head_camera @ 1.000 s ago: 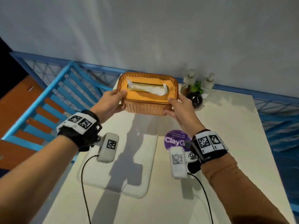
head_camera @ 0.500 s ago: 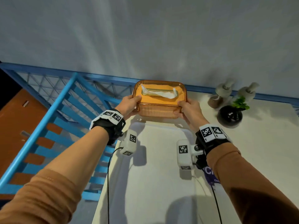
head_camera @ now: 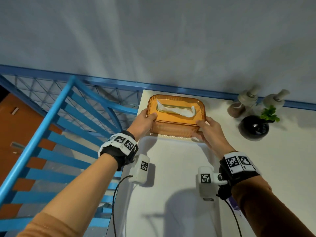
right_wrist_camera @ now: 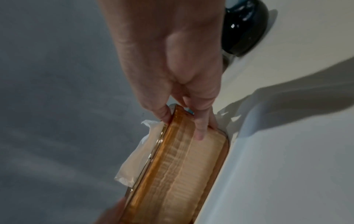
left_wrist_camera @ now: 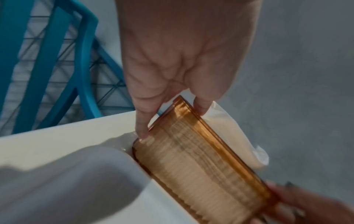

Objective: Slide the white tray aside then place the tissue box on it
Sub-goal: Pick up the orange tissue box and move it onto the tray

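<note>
An amber ribbed tissue box [head_camera: 176, 115] with a white tissue sticking out of its slot sits at the far end of the white tray [head_camera: 171, 168], near the table's back left corner. My left hand [head_camera: 145, 120] grips its left end, thumb on the lid. My right hand [head_camera: 207, 130] grips the right end. In the left wrist view the tissue box [left_wrist_camera: 201, 166] touches the tray's far wall [left_wrist_camera: 126, 145], fingers [left_wrist_camera: 142, 128] down its side. In the right wrist view the tissue box [right_wrist_camera: 178, 166] lies by the tray rim [right_wrist_camera: 239, 136], fingers [right_wrist_camera: 199, 127] across its side.
A black round vase with a green plant [head_camera: 254, 127] and two pump bottles [head_camera: 244, 103] stand at the back right of the table. A blue railing [head_camera: 56, 130] runs along the table's left edge over a drop. A grey wall rises behind.
Both hands have carried the tissue box away from me and down, from the air above the table to the tray's far end. The view has shifted left.
</note>
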Tool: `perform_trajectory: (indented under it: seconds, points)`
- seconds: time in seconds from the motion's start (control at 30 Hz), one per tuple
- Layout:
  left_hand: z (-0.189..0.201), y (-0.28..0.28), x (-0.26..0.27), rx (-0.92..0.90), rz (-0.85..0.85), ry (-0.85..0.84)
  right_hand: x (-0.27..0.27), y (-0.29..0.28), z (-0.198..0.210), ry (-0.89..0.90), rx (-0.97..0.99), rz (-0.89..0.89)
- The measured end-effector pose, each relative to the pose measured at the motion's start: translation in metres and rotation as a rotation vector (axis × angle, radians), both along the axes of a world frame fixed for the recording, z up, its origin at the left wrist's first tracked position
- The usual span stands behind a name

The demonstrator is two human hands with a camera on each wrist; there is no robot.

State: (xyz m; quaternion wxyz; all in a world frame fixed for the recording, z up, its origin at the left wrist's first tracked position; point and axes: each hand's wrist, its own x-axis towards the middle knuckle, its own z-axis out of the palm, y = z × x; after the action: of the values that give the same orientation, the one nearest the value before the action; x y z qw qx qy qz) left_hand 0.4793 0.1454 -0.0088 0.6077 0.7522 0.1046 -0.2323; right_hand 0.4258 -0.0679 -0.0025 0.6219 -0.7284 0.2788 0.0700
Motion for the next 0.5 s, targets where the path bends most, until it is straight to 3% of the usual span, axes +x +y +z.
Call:
perform_trajectory:
  seconds: [0.13,0.23,0.5]
  points:
    - [-0.005,0.004,-0.010,0.129,-0.152,-0.246,-0.007,-0.002,0.011,-0.131,-0.302,0.177]
    - [-0.005,0.002,-0.008,0.142,-0.194,-0.316,0.003,0.001,0.014,-0.155,-0.471,0.289]
    - [-0.001,-0.006,0.032,0.216,-0.182,-0.283,0.043,0.000,0.013,-0.181,-0.479,0.272]
